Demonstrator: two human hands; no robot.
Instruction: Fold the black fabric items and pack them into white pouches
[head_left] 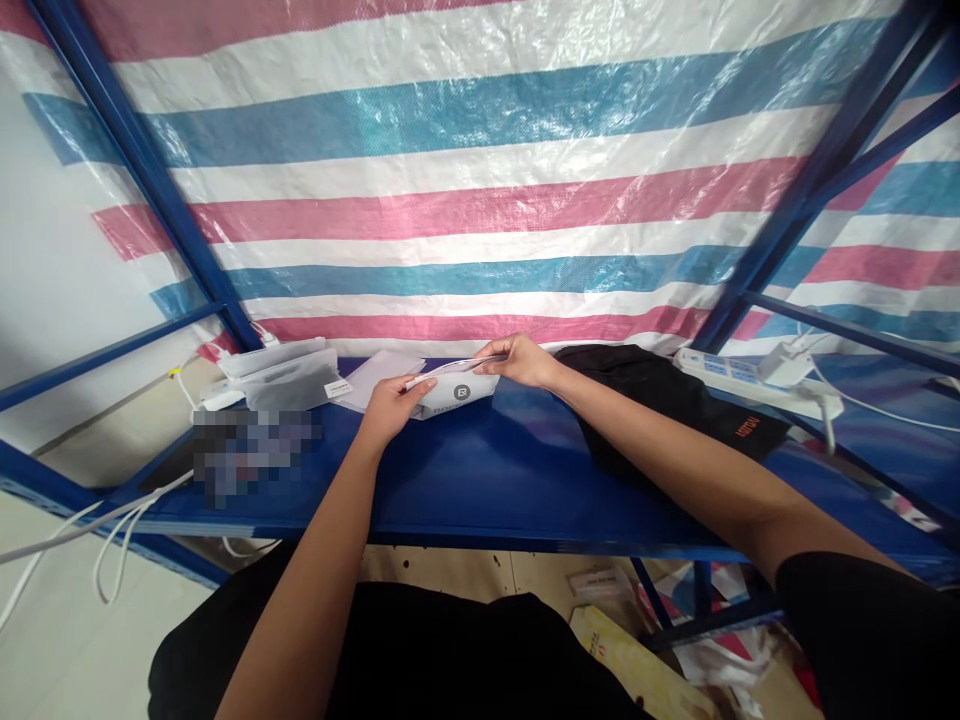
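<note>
Between my two hands is a pale grey-white pouch [457, 394] with a round dark logo on its front, at the back middle of the blue shelf [480, 490]. My left hand [394, 408] pinches its left top corner, thumb in front. My right hand [521, 360] grips the right end of its top edge. The pouch's upper edge looks slightly parted; what is inside does not show. Just behind and left of it lies a flat light grey sheet or bag [382, 372].
Translucent pouches [289, 375] with a white tag stand at the back left, beside a blurred patch. A black cloth item [637, 400] lies right, under my right forearm. Behind it sits a white power strip [750, 380] with cables. Blue metal posts [150, 170] frame the striped sheet.
</note>
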